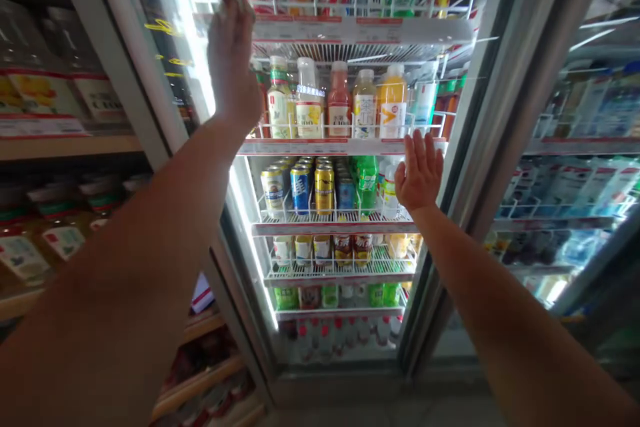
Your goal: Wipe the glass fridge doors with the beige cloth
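My left hand point(234, 60) is raised at the upper left of a lit drinks cooler, by the end of the top shelf edge point(320, 29). Its fingers point up and are blurred, so their hold is unclear. My right hand point(421, 170), fingers spread and nothing held, is lifted before the right part of the shelves, just below an orange juice bottle point(393, 103). Between my hands stand a red-pink bottle point(339, 103) and other bottles on the second shelf. Lower down are a blue can point(301, 190) and a gold can point(324, 190).
Metal door frames point(505, 100) flank the cooler on the right. At the far left, bottles point(37, 90) line wooden shelves point(75, 145). More drinks stand behind glass on the right. Several lower wire shelves point(340, 278) hold cans and bottles.
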A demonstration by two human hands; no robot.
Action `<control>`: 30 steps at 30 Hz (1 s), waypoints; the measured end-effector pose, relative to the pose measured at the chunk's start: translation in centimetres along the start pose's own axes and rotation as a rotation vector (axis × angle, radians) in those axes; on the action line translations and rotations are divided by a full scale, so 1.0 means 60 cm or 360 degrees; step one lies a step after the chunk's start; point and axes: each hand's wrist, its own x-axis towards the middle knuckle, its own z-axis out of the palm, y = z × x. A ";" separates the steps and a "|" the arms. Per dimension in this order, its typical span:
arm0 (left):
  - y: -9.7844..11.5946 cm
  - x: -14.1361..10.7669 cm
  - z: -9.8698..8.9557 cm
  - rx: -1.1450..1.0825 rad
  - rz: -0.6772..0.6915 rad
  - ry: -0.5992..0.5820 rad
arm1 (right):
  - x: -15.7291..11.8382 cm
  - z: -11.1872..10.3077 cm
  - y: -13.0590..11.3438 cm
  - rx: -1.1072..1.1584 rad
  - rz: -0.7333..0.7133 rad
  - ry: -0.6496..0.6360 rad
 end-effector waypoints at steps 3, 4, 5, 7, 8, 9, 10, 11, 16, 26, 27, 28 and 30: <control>0.076 -0.028 0.010 -0.0114 -0.0150 -0.0239 | 0.000 0.001 0.001 0.0024 0.0000 0.0013; 0.098 -0.036 0.011 -0.0219 -0.0153 -0.0356 | 0.000 0.001 0.001 0.0035 -0.0002 0.0010; 0.115 -0.040 0.009 -0.0305 -0.0146 -0.0450 | 0.000 0.001 0.000 0.0045 0.0000 0.0002; 0.126 -0.031 0.001 -0.0404 -0.0112 -0.0535 | 0.000 0.000 0.000 0.0061 0.0009 -0.0010; 0.122 -0.021 -0.003 -0.0401 -0.0098 -0.0517 | 0.000 0.000 -0.001 0.0066 0.0014 -0.0016; 0.116 -0.008 -0.007 -0.0369 -0.0094 -0.0467 | -0.001 -0.001 -0.001 0.0070 0.0020 -0.0022; 0.109 0.004 -0.009 -0.0314 -0.0099 -0.0406 | -0.001 -0.001 -0.001 0.0072 0.0027 -0.0028; 0.106 0.013 -0.010 -0.0247 -0.0121 -0.0344 | -0.001 -0.002 -0.001 0.0074 0.0033 -0.0035; 0.180 -0.033 0.006 -0.0152 -0.0022 -0.0351 | -0.002 -0.001 0.002 0.0100 0.0028 -0.0030; 0.228 -0.014 0.023 -0.0144 0.0066 -0.0283 | -0.005 0.002 0.007 0.0135 -0.0029 0.0113; 0.235 -0.009 0.028 -0.0120 0.0006 -0.0240 | -0.006 0.003 0.008 0.0145 -0.0040 0.0137; 0.247 -0.011 0.033 -0.0101 -0.0017 -0.0212 | -0.006 0.004 0.009 0.0157 -0.0051 0.0161; 0.285 -0.032 0.044 -0.0088 0.0065 -0.0215 | -0.008 0.006 0.012 0.0194 -0.0067 0.0199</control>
